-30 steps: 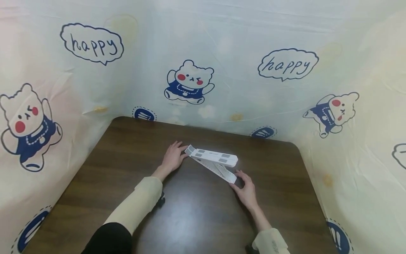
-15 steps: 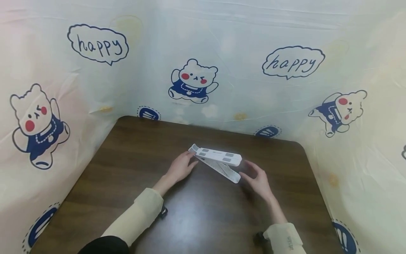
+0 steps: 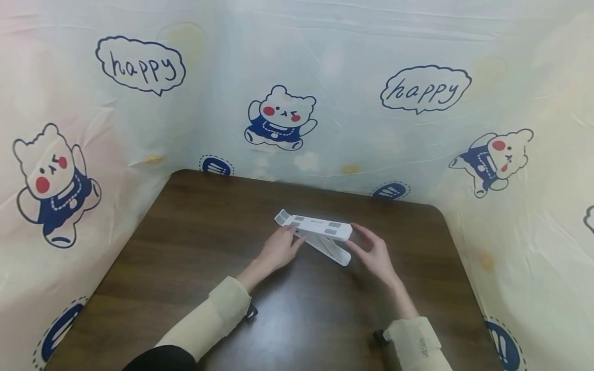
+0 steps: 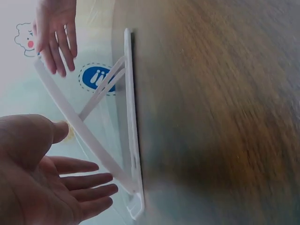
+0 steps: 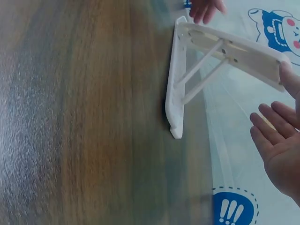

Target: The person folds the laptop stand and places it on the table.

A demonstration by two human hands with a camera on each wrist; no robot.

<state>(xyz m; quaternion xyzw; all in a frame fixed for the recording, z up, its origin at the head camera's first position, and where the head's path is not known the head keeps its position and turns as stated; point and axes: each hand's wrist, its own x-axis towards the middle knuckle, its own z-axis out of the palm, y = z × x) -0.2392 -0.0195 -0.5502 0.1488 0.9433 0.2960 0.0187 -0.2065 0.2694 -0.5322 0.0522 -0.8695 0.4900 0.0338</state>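
A white folding laptop stand with grey pads stands on the table, its upper arm raised at a slant and held up by thin struts. My left hand is at the stand's hinged left part. In the left wrist view its fingers are straight and its thumb is spread, close beside the slanted arm; contact is unclear. My right hand is at the raised right end. The right wrist view has its thumb over that end, while the loosely straight fingers stay apart from it.
The dark wooden table has rounded far corners. A pale printed cloth with bears and "happy" bubbles surrounds its back and sides. A small dark device shows at my right wrist.
My left hand has slid rightward from the stand's left tip along its near side. My right hand has shifted from the lower base end up to the raised arm's end.
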